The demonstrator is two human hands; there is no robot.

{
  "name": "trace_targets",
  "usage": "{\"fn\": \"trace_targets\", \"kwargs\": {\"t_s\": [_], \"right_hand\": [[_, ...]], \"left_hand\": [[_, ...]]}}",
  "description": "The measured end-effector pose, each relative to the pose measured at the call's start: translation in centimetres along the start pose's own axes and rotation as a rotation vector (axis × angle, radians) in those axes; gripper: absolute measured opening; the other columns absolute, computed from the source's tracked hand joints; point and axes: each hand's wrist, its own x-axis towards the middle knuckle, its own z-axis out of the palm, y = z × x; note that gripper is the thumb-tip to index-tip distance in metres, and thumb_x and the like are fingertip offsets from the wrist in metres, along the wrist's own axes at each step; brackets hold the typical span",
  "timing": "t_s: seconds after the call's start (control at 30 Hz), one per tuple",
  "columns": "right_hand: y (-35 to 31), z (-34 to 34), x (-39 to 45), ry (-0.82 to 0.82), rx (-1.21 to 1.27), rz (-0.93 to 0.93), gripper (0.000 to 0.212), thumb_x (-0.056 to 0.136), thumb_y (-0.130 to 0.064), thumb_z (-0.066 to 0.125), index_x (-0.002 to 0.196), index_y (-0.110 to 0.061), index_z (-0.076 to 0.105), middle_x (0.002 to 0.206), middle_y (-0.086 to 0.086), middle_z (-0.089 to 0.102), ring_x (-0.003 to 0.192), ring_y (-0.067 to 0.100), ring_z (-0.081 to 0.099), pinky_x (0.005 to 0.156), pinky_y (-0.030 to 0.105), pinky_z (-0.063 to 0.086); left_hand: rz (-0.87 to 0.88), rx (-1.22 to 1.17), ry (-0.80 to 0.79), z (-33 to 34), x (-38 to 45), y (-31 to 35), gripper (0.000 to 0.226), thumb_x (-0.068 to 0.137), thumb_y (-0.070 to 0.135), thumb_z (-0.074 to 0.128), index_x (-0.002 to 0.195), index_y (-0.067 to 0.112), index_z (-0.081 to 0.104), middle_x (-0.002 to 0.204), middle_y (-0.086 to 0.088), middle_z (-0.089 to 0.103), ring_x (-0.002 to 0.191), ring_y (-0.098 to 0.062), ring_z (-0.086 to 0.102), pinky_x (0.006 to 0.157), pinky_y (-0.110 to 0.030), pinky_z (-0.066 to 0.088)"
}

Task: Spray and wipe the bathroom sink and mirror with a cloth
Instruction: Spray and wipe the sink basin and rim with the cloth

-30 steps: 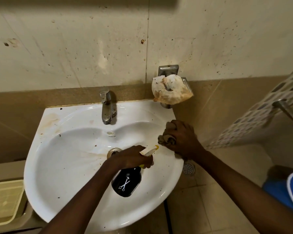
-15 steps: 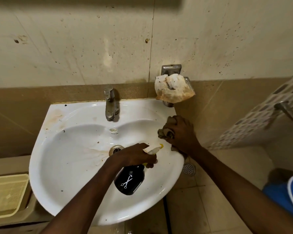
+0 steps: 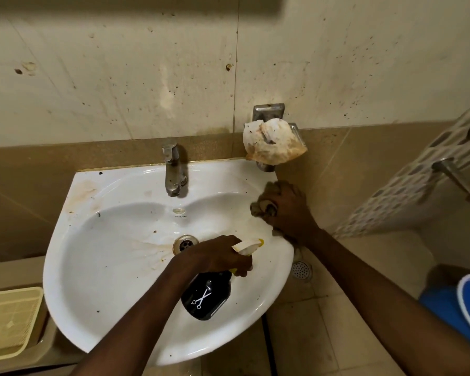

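A white wall-mounted sink (image 3: pixel 101 267) shows brown stains around its drain (image 3: pixel 185 243) and on its back left corner. My left hand (image 3: pixel 217 256) grips a black spray bottle (image 3: pixel 205 297) with a scissors logo over the basin, its pale nozzle pointing right. On the sink's right rim, my right hand (image 3: pixel 289 210) presses a crumpled brownish cloth (image 3: pixel 261 206). A metal tap (image 3: pixel 172 172) stands at the back centre. No mirror is in view.
A stained wall-mounted soap holder (image 3: pixel 273 143) hangs just above my right hand. A beige plastic tray (image 3: pixel 10 318) lies at lower left. A blue bucket (image 3: pixel 467 308) stands on the floor at right, beside a floor drain (image 3: pixel 301 270). A metal handle (image 3: pixel 455 177) juts out at far right.
My right hand with the cloth has slid back along the right rim towards the wall. The left hand and bottle have stayed over the basin, and the view has tilted slightly.
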Motion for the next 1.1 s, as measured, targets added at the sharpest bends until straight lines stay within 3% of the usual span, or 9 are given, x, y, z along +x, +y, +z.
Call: {"fn": "trace_targets", "kwargs": {"t_s": [0.07,0.13,0.27,0.47,0.57,0.67,0.77,0.9,1.1], "right_hand": [[-0.4,-0.4,3.1,0.074,-0.081,-0.011,0.045,0.069,-0.048,0.068,0.103,-0.018,0.064,0.104,0.015,0.060,0.094,0.038,0.058,0.079,0.046,0.046],[-0.8,-0.1,4.6,0.116,-0.130,-0.036,0.054,0.076,-0.052,0.058,0.108,-0.010,0.063,0.105,0.020,0.061,0.090,0.041,0.059,0.076,0.047,0.050],[-1.0,0.3,4.6,0.079,-0.117,-0.048,0.077,0.076,-0.062,0.036,0.119,-0.003,0.059,0.115,0.023,0.059,0.097,0.043,0.057,0.080,0.053,0.048],[-0.3,0.0,-3.1,-0.075,-0.010,-0.076,0.047,0.069,-0.052,0.056,0.105,-0.022,0.063,0.121,0.012,0.053,0.114,0.037,0.048,0.095,0.048,0.037],[-0.5,0.3,-6.9,0.007,0.068,-0.011,0.042,0.063,-0.049,0.063,0.098,-0.025,0.066,0.114,0.010,0.056,0.109,0.036,0.050,0.086,0.043,0.035],[-0.4,0.2,-2.5,0.051,-0.024,0.044,0.041,0.065,-0.039,0.076,0.103,-0.024,0.067,0.116,0.014,0.055,0.107,0.038,0.049,0.086,0.045,0.039],[-1.3,-0.1,2.7,0.126,-0.145,0.006,0.039,0.069,-0.041,0.074,0.102,-0.022,0.066,0.109,0.015,0.059,0.101,0.038,0.055,0.082,0.046,0.044],[-2.3,0.3,4.4,0.122,-0.260,-0.027,0.041,0.069,-0.050,0.068,0.095,-0.018,0.065,0.096,0.013,0.062,0.083,0.035,0.060,0.068,0.040,0.048],[-2.6,-0.3,-1.7,0.006,-0.036,0.094,0.043,0.066,-0.037,0.075,0.104,-0.020,0.065,0.120,0.013,0.051,0.109,0.036,0.047,0.088,0.043,0.036]], "left_hand": [[-0.002,-0.007,0.060,0.1,0.2,0.2,0.030,0.068,0.042,0.064,0.080,0.015,0.068,0.072,-0.001,0.074,0.074,-0.023,0.071,0.076,-0.036,0.055],[0.008,-0.018,0.116,0.0,0.2,0.1,0.022,0.073,0.035,0.065,0.074,0.013,0.067,0.066,-0.001,0.072,0.065,-0.021,0.068,0.071,-0.034,0.054],[0.042,-0.052,0.076,0.3,0.1,-0.1,0.041,0.068,0.044,0.062,0.086,0.008,0.071,0.086,-0.008,0.076,0.087,-0.027,0.071,0.086,-0.043,0.054],[0.017,-0.006,0.007,1.0,-0.3,-0.3,0.029,0.075,0.034,0.060,0.088,0.009,0.071,0.091,-0.009,0.075,0.089,-0.023,0.071,0.088,-0.041,0.054],[-0.022,0.007,-0.041,0.4,-0.7,-0.7,0.034,0.069,0.040,0.060,0.085,0.011,0.071,0.086,-0.004,0.076,0.092,-0.025,0.071,0.090,-0.042,0.053],[-0.003,0.038,-0.044,0.1,-0.3,-0.3,0.033,0.063,0.048,0.058,0.075,0.019,0.070,0.077,0.003,0.073,0.092,-0.024,0.070,0.089,-0.042,0.053],[0.002,0.057,-0.021,-0.4,0.0,0.2,0.036,0.061,0.051,0.058,0.074,0.019,0.069,0.079,0.000,0.074,0.088,-0.025,0.070,0.087,-0.042,0.053],[-0.054,0.034,0.003,0.0,-0.1,0.2,0.021,0.065,0.040,0.063,0.067,0.019,0.064,0.065,-0.001,0.071,0.064,-0.021,0.066,0.075,-0.040,0.053],[-0.044,0.072,-0.092,0.4,-0.3,-0.2,0.040,0.063,0.047,0.064,0.081,0.011,0.070,0.083,-0.007,0.075,0.089,-0.031,0.071,0.093,-0.049,0.052]]}}
